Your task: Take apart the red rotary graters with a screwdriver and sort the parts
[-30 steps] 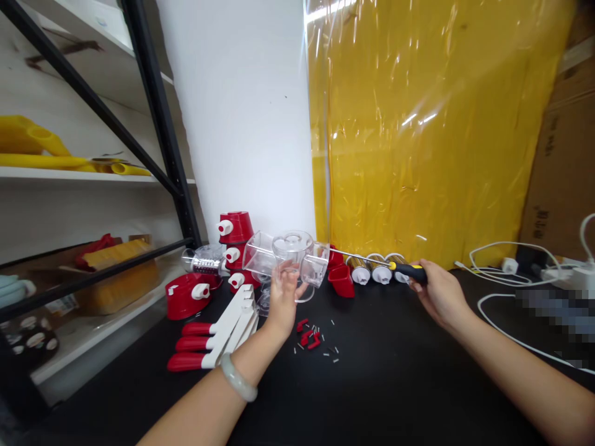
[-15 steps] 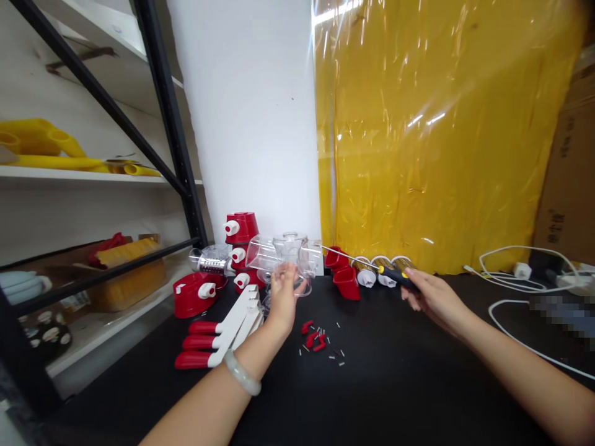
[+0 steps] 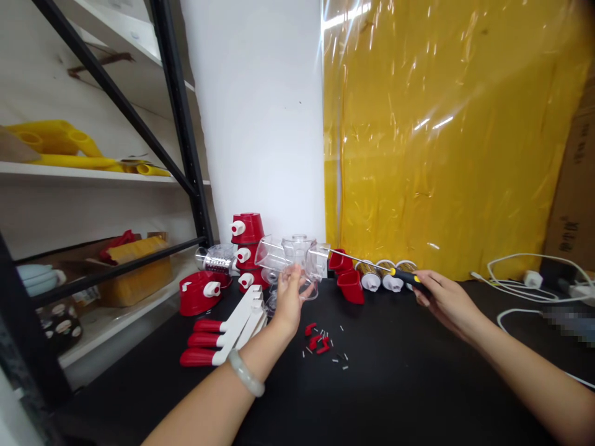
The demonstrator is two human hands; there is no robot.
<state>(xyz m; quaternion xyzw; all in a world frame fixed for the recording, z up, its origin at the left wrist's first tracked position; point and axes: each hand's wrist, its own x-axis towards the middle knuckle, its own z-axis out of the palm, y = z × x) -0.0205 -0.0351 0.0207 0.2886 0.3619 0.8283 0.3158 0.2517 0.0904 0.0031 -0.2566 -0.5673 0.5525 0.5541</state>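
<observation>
My left hand [image 3: 292, 300] grips a clear plastic housing [image 3: 297, 251], which looks like the body of a rotary grater, and holds it above the table. In my right hand [image 3: 441, 300] is a screwdriver [image 3: 404, 277] with a black and yellow handle. Its long shaft points left, and the tip reaches the housing's right end; whether it touches a screw there is too small to tell. Below my hands, small red plastic parts [image 3: 318, 341] lie among several small metal pins or screws [image 3: 341, 359] on the black table [image 3: 395, 396].
To the left stand stacked red bases [image 3: 248, 229], another red base [image 3: 198, 294] and white crank handles with red grips [image 3: 204, 341]. Behind the screwdriver are red hoppers [image 3: 349, 285] and grater drums [image 3: 369, 277]. White cables [image 3: 520, 294] lie right; a shelf rack [image 3: 181, 124] rises left.
The whole scene has shifted slightly to the right in view. Both hands keep their hold, with the screwdriver tip still at the housing's right end.
</observation>
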